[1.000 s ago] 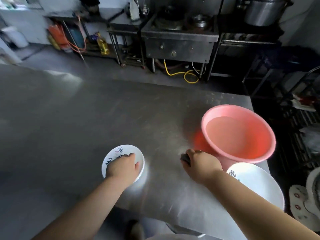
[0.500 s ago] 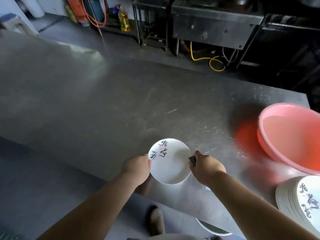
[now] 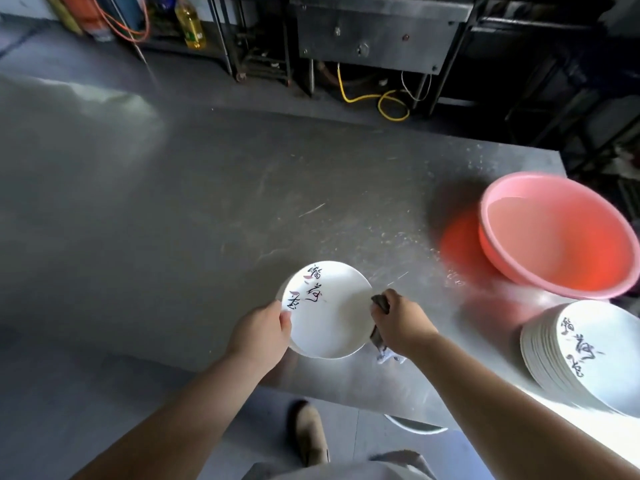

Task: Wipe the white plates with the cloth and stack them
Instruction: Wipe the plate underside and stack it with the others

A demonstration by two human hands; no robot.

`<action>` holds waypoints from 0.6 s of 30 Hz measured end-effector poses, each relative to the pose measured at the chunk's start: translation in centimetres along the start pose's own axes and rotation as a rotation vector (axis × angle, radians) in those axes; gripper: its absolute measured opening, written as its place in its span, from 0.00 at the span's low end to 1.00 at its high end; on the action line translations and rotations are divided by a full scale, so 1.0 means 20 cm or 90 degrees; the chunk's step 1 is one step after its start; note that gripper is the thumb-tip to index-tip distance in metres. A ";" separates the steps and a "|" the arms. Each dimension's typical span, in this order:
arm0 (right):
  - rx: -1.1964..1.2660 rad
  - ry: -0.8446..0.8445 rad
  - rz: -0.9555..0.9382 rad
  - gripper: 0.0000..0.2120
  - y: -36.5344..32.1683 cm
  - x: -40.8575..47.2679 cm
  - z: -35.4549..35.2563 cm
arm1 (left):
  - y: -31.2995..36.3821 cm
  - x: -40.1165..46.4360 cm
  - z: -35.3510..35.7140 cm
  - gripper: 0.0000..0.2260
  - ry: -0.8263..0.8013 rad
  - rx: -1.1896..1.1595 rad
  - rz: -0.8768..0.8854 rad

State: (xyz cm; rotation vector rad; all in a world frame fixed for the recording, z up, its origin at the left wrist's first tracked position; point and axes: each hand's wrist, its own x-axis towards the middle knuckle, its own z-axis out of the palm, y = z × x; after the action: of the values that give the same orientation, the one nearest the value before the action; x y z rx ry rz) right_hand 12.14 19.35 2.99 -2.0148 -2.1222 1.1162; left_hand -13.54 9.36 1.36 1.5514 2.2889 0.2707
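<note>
Holding a white plate over the near edge of the steel surface while a cloth meets its rim.

Largest is the grey metal surface [image 3: 194,209], scratched and speckled; on its right end stands a pink basin [image 3: 557,237], and nearer, at the right edge, a stack of white plates [image 3: 585,351] with dark brush lettering. The single white plate [image 3: 325,310], face up and tilted, is gripped at its left rim by the left hand [image 3: 261,332], thumb over the rim. The right hand [image 3: 403,320] curls around a dark cloth [image 3: 379,327] touching the plate's right rim.
</note>
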 end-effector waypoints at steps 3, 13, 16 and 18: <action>0.035 0.038 0.008 0.07 0.10 -0.06 -0.09 | 0.12 -0.02 0.01 0.16 -0.011 -0.015 0.010; 0.004 0.099 0.105 0.08 0.65 -0.25 -0.27 | 0.60 -0.22 0.37 0.12 -0.085 -0.037 0.104; -0.004 0.088 0.128 0.07 0.77 -0.26 -0.23 | 0.68 -0.24 0.45 0.10 -0.046 -0.002 0.119; 0.015 0.098 0.143 0.07 0.82 -0.25 -0.21 | 0.72 -0.23 0.51 0.09 -0.057 0.024 0.115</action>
State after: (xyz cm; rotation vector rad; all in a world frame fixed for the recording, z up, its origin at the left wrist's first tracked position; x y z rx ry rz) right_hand 29.22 15.67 0.36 -2.2904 -1.8395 0.9656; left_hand 4.37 10.05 -1.93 1.7560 2.1003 0.2011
